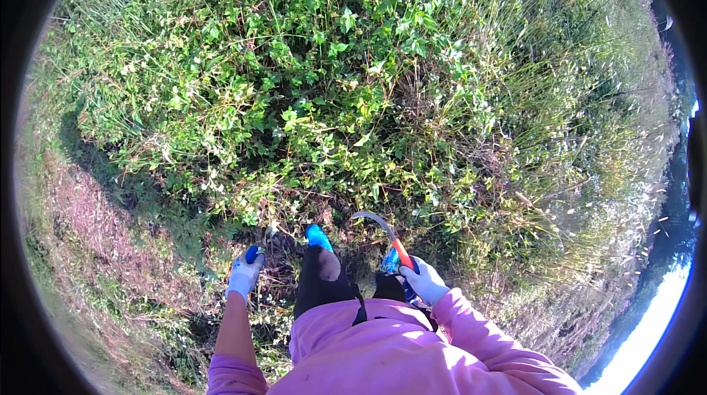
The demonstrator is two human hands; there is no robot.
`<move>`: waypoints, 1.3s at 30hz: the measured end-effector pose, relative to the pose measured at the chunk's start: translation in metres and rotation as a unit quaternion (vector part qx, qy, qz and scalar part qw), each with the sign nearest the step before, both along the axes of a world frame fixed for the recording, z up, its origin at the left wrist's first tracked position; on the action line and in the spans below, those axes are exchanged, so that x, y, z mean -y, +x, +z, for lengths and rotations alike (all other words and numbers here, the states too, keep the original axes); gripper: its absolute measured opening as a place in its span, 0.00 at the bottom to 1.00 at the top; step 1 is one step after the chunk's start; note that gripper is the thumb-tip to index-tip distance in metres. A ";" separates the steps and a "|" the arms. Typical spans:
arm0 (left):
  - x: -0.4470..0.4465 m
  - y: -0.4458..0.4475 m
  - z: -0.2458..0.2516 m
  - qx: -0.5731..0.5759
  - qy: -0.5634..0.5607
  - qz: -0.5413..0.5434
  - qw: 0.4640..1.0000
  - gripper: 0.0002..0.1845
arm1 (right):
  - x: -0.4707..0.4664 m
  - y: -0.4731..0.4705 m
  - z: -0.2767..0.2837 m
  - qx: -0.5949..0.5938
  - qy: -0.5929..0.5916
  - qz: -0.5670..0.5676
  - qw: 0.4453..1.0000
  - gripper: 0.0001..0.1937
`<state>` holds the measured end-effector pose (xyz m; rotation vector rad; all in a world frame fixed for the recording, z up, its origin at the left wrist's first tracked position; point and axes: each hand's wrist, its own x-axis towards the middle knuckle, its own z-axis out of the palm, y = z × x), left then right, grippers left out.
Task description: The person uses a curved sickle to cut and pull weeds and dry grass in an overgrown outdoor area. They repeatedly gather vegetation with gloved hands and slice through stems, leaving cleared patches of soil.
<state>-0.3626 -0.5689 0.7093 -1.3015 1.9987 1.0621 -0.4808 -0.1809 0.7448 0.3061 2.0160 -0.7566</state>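
Observation:
My right hand [425,280], in a white glove with blue-coated fingers, grips the orange handle [404,255] of a sickle. The curved metal blade [379,221] points forward and bends to the left, just in front of the low plants [353,168]. On the other side, my left hand [247,270] wears a matching glove and hangs low beside my leg. Its fingers look curled, and a speck of green shows at the fingertips; whether it is held is unclear. Dense leafy weeds [331,63] rise before me.
My bright blue footwear [318,237] stands at the weeds' near edge. Drier, brownish cut or flattened growth [94,218] covers the ground at left. Tall seeding grasses [569,118] lean at right, with water [671,218] beyond them along the rim.

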 end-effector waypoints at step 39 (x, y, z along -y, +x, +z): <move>-0.287 0.220 -0.029 0.053 0.030 0.228 0.972 0.34 | -0.170 -0.029 -0.066 -0.040 -0.005 0.198 0.979 0.17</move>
